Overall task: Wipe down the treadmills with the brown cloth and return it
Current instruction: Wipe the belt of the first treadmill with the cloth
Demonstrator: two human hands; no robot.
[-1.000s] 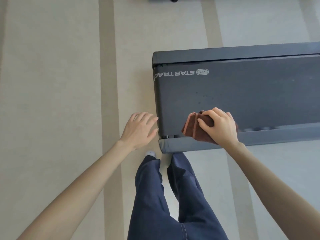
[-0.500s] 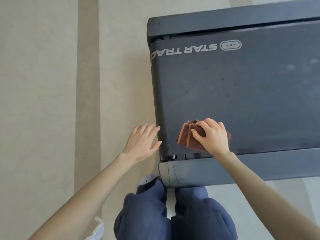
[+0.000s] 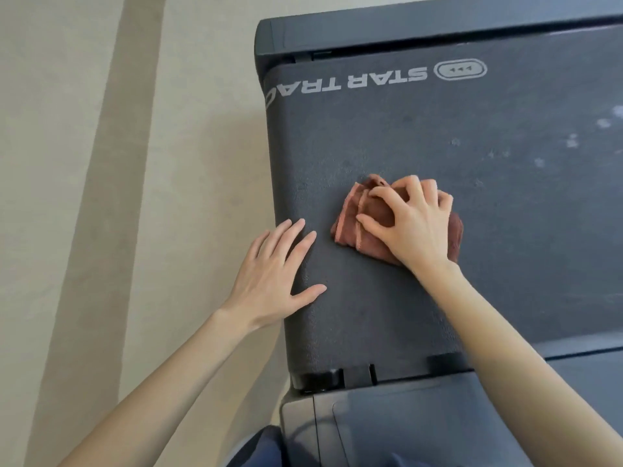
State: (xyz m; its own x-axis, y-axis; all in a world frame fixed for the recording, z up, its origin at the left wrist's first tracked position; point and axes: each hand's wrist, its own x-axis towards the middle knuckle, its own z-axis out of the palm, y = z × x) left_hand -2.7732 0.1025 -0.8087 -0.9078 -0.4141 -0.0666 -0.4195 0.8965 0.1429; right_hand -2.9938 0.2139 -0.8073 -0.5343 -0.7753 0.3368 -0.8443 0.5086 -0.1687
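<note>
One brown cloth (image 3: 354, 219), bunched, lies on the dark treadmill belt (image 3: 455, 129) near its lettered end. It sits under the right hand (image 3: 416, 230), whose curled fingers grip it against the surface. The left hand (image 3: 271, 284) is flat, fingers straight and slightly spread, at the belt's edge near the cloth, with beige floor (image 3: 84, 197) alongside.

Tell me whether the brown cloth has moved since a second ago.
Yes: the brown cloth slid away from the near side rail, toward the STAR TRAC logo.
</note>
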